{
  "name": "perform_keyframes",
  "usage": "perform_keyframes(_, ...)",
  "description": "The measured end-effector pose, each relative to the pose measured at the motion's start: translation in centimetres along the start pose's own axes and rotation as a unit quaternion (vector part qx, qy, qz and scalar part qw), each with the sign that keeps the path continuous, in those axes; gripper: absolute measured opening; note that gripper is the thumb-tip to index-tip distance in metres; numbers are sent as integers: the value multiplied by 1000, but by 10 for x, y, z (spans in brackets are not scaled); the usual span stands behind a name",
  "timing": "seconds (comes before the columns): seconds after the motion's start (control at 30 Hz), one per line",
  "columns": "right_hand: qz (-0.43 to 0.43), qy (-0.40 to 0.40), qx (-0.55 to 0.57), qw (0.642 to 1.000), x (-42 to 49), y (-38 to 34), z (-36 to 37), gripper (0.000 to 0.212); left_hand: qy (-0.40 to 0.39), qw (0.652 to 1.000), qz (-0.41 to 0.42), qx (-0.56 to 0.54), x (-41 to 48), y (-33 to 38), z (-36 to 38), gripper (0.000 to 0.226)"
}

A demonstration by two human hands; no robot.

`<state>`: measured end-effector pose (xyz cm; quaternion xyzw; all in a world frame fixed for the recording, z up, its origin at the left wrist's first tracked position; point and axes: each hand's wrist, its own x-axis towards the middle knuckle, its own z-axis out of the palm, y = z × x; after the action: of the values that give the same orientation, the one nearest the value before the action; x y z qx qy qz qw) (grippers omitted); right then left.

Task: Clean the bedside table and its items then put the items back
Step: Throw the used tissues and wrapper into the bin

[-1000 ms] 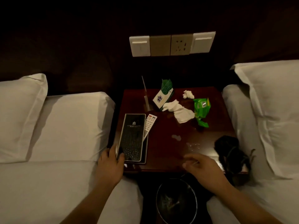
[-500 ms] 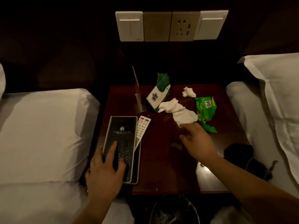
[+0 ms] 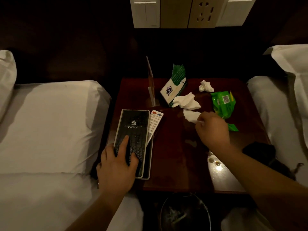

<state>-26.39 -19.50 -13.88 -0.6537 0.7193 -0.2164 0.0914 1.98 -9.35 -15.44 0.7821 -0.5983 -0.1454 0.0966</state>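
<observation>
The dark red bedside table (image 3: 175,157) stands between two beds. My left hand (image 3: 116,165) rests with straight fingers on a black hotel folder (image 3: 133,127) at the table's left edge; a white remote (image 3: 154,124) lies partly under the folder's right side. My right hand (image 3: 212,129) pinches a white tissue (image 3: 190,115) near the table's middle. A second loose tissue (image 3: 185,101) lies just behind it, and a crumpled tissue ball (image 3: 205,86) sits farther back. A green wrapper (image 3: 223,104) lies to the right of my right hand.
A clear acrylic sign stand (image 3: 150,84) and a green-and-white leaf card (image 3: 174,85) stand at the back. A black pouch (image 3: 260,152) sits at the right edge. Water drops (image 3: 215,162) glint near the front. A dark bin (image 3: 185,214) is below. White beds (image 3: 50,124) flank both sides.
The view has come closer to the table. My right hand reached from the front edge to the tissues and took hold of one. My left hand slid onto the folder's cover.
</observation>
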Motion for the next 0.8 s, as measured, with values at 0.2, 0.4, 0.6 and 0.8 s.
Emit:
perform_keyframes(0.2, 50, 0, 271, 961, -86, -2, -43, 16, 4, 1000, -4, 5, 0, 3, -2, 65)
perform_keyframes(0.4, 17, -95, 266, 959, -192, 15, -22, 28, 16, 1000, 0, 4, -1, 3, -2, 68)
perform_keyframes(0.6, -7, -149, 202, 968, -263, 36, 6, 18, 40, 999, 4, 0, 0, 1, 5, 64)
perform_keyframes(0.8, 101, -331, 107, 932, -285, 52, 55, 21, 44, 999, 4, 2, 0, 0, 7, 63)
